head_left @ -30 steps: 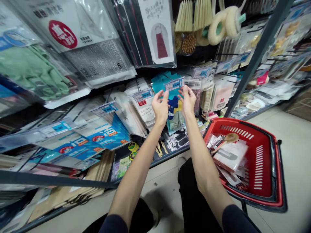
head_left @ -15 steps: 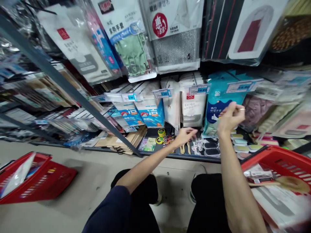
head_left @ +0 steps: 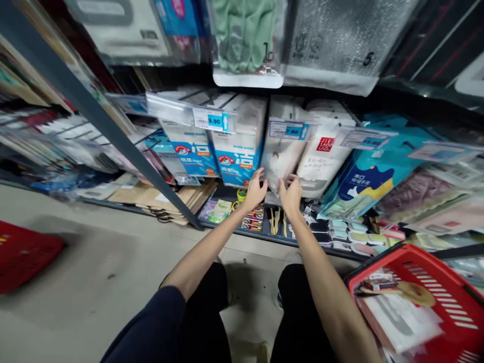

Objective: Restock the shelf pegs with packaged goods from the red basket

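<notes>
Both hands up at the low hanging racks, a narrow gap between them. Left hand point(head_left: 256, 194) and right hand point(head_left: 291, 196) loosely spread, thumbs off the curled fingers; contact can't be told. Pale packet point(head_left: 283, 146) hangs at 12 o'clock from the pair, its lower end between them, behind the 7.90 price tag point(head_left: 290, 131). Blue-and-white packet point(head_left: 238, 164) at 11 from left hand; white packet point(head_left: 321, 161) at 2 from right; red basket point(head_left: 397, 257) at 4, goods inside.
</notes>
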Available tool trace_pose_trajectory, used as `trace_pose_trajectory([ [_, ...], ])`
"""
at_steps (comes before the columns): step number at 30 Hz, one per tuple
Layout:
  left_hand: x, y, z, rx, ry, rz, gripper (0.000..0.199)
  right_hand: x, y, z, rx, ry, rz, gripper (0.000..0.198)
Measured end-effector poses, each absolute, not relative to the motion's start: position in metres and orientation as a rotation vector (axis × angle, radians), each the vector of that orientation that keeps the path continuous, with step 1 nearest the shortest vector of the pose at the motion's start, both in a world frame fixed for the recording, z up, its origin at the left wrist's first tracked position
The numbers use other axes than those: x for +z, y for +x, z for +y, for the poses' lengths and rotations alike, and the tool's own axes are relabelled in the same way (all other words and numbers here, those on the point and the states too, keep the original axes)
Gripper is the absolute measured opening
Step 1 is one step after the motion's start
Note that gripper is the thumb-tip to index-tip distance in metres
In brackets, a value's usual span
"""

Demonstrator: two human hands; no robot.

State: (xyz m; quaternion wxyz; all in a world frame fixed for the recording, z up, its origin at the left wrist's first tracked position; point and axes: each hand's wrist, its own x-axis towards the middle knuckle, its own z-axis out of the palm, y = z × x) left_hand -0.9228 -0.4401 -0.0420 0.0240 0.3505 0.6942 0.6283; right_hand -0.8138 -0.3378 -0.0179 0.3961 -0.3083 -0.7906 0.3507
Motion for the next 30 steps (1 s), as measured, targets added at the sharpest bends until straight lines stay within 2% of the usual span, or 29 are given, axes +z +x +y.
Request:
trace_pose_trajectory([
  [3,-0.030,-0.938,-0.414,1.979,1.120,2.249,0.073,-0.016,-0.832,-0.342,0.862,-0.849,-1.902,0.047],
  [6,-0.026,-0.947,-0.396,1.946,1.132,2.246,0.092,-0.017,-0.846,-0.347,0.807,-0.868,-1.867,0.053],
  [8,-0.027,-0.952,-0.387,1.967,1.093,2.220,0.097,-0.020,-0.855,-0.350,0.778,-0.889,-1.860,0.058],
  [17,-0.025,-0.988,-0.367,2.012,0.714,2.045,0.082,-0.029,-0.861,-0.349,1.011,-0.842,-2.014,0.083],
  [23,-0.017,-0.980,-0.371,1.886,0.540,2.146,0.062,-0.026,-0.843,-0.331,1.061,-0.834,-2.055,0.081],
  [30,-0.030,-0.978,-0.371,1.989,0.621,2.009,0.071,-0.024,-0.828,-0.327,1.014,-0.732,-2.015,0.069],
])
